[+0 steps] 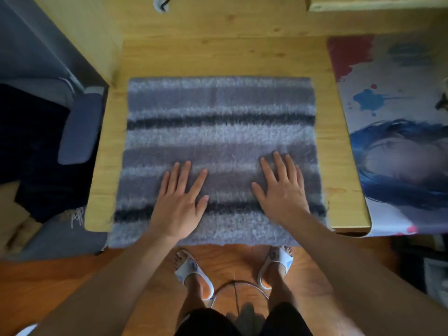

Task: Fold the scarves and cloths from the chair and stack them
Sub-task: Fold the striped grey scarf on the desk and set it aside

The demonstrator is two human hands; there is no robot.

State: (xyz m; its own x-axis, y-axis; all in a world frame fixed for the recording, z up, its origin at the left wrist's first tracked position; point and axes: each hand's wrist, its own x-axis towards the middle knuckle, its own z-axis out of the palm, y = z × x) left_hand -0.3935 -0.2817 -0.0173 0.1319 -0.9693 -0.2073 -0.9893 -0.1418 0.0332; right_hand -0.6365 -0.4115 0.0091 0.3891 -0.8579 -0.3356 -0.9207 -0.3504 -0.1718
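A fuzzy grey scarf [218, 132] with dark and pale stripes lies spread flat on the wooden table [218, 57], its near edge hanging a little over the table's front. My left hand [180, 197] rests flat on its near left part with fingers straight and spread. My right hand [281, 187] lies flat on its near right part, fingers straight too. On the chair [77, 132] at the left lies a dark cloth [41, 151], and a fringed pale cloth [75, 215] shows beneath it.
A printed mat [392, 122] with blue and red paint splashes covers the table's right side. A wooden side panel [80, 37] stands at the back left. My feet in white slippers [194, 272] stand on the wooden floor, with a round metal stool frame [238, 287] between them.
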